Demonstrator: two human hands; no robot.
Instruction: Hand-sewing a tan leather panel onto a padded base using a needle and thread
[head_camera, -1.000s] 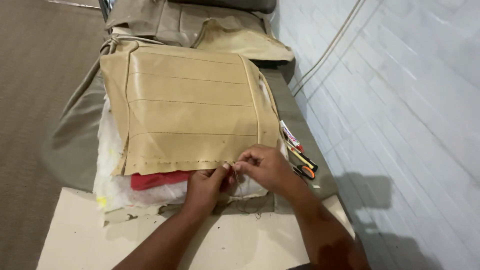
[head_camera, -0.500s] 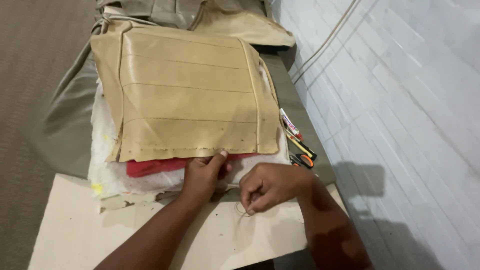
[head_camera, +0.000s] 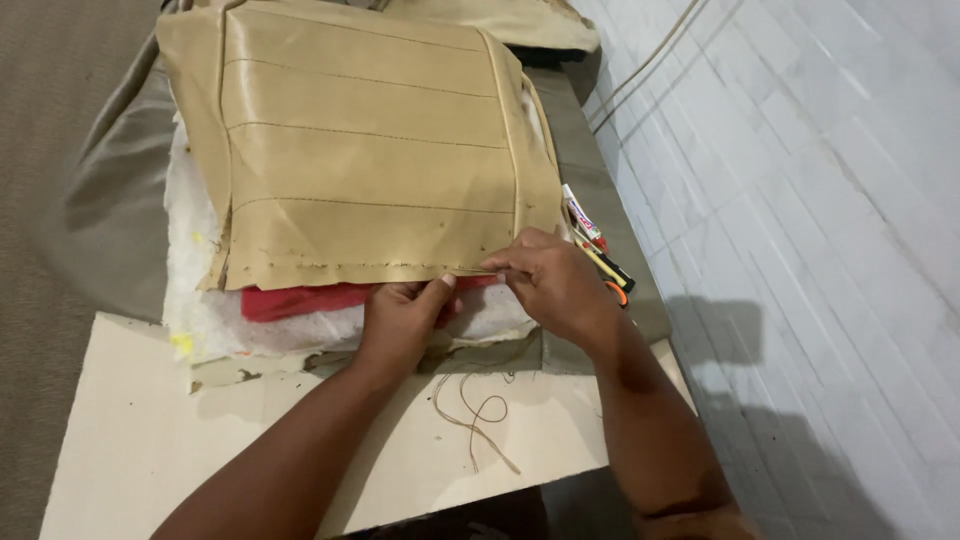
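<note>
Only the head cam here, looking straight down at the bench. Big tan leatherette seat cover (head_camera: 370, 160) with stitched horizontal seams is lying flat on top of a stack: white foam padding (head_camera: 200, 300) underneath it and a strip of red fabric (head_camera: 300, 298) poking out between the two along the near side. The near edge of the cover has a row of stitch holes running along it, and that's right where both hands are. Left hand (head_camera: 400, 320) is curled with the thumb and fingers pressed together on the cover's bottom edge, knuckles resting over the red fabric. Right hand (head_camera: 555, 285) comes in from the right, fingertips pinched together on the same edge just beside the left thumb, apparently pinching a thin thread or needle at the seam, but it's too small to tell which. A loose loop of tan thread (head_camera: 475, 415) trails on the cardboard sheet (head_camera: 150, 440) between the two forearms, near the hands. The cardboard sits at the near end of the table, partly under the foam. Over on the right, just past the right hand and next to the cover's corner, there's a small pile of tools (head_camera: 595, 245): a white tube or marker, something yellow and black, and orange scissor handles, all lying on the grey table covering (head_camera: 600, 190). A white brick wall (head_camera: 800, 200) runs along the right side, with a cable (head_camera: 650, 65) running down it. More tan covers (head_camera: 500, 20) are piled at the far end of the table, and grey fabric (head_camera: 110, 220) drapes off the left side.
</note>
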